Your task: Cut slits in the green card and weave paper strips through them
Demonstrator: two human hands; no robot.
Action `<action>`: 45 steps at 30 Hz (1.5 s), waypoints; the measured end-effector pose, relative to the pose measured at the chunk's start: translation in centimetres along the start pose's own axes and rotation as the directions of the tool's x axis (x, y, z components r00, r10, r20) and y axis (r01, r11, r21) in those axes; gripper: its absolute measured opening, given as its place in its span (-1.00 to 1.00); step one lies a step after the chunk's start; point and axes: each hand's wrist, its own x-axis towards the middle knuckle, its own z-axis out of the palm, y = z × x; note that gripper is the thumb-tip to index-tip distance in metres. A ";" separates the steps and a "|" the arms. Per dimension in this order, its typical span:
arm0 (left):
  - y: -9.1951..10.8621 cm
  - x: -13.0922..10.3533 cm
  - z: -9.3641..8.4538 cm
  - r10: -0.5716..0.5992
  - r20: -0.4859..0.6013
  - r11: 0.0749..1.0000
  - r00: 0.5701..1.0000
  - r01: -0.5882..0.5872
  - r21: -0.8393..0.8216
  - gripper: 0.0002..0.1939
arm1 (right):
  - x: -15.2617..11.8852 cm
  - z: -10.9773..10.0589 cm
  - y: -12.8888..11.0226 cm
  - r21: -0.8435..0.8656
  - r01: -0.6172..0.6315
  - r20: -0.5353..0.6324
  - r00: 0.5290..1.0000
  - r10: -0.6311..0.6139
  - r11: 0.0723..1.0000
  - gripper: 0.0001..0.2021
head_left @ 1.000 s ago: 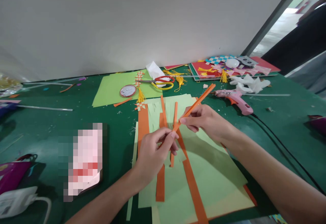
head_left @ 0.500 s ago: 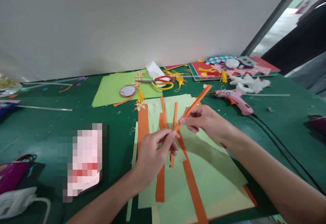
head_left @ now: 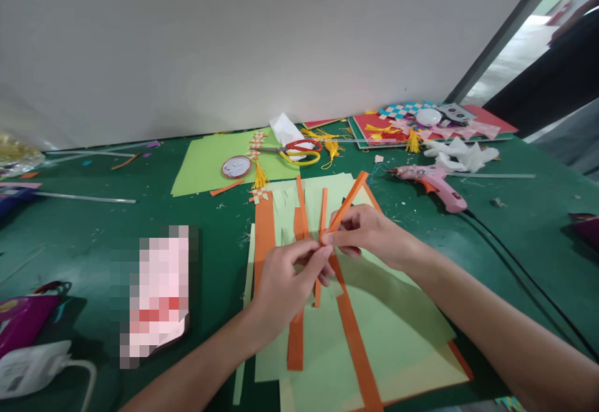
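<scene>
An orange paper strip [head_left: 352, 198] is pinched between my two hands and slants up to the right. My left hand [head_left: 297, 274] grips its lower end with thumb and fingers. Close beside it, my right hand [head_left: 362, 231] pinches the same strip, the fingertips of both hands nearly meeting. Beneath them lie pale green paper sheets [head_left: 397, 331], with more orange strips [head_left: 296, 343] spread across them. A small woven orange and white piece [head_left: 260, 196] sits at the sheets' upper left corner.
Scissors [head_left: 299, 150] and a round tin [head_left: 236, 166] rest on a brighter green sheet [head_left: 196, 168] behind. A pink glue gun [head_left: 437, 184] with a black cord lies right. Left are a blurred-out phone [head_left: 159, 293] and a white charger [head_left: 32, 368]. Red boards [head_left: 491, 118] carry tassels.
My right hand has moved down and left along the orange strip, closer to my left hand. The strip's upper end is lower. My left hand stays almost in place.
</scene>
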 end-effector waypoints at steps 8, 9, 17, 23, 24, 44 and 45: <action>-0.1 -0.2 -0.1 0.009 -0.016 1.000 1.000 -0.009 0.009 -0.70 | 0.0 -1.0 -0.3 0.015 0.070 -0.166 0.984 -0.066 0.997 -0.63; -0.1 -0.2 0.0 0.001 -0.015 1.000 1.000 -0.001 0.004 -0.70 | 0.0 -1.0 -0.4 0.018 0.072 -0.169 0.983 -0.068 0.997 -0.62; -0.1 0.0 -0.1 0.000 -0.018 1.000 1.000 0.000 -0.025 -0.69 | -0.1 -0.3 -0.5 0.025 0.027 -0.016 1.000 -0.027 0.999 -0.68; 0.2 -0.2 -0.3 0.001 -0.023 1.000 1.000 -0.001 -0.015 -0.70 | -0.1 -0.9 -0.4 0.045 0.079 -0.146 0.987 -0.072 0.996 -0.63; 0.2 -0.3 -0.2 -0.005 -0.024 1.000 1.000 0.004 -0.020 -0.70 | -0.1 -1.0 -0.4 0.050 0.087 -0.146 0.986 -0.079 0.995 -0.63; 0.4 -0.4 -0.4 -0.050 0.008 0.988 0.999 0.051 -0.143 -0.72 | -0.1 -1.8 -0.1 0.117 0.165 -0.146 0.978 -0.148 0.979 -0.79; 0.5 -0.4 -0.4 -0.050 0.008 0.988 0.999 0.050 -0.148 -0.72 | 0.0 -2.0 0.0 0.133 0.185 -0.172 0.972 -0.161 0.974 -0.79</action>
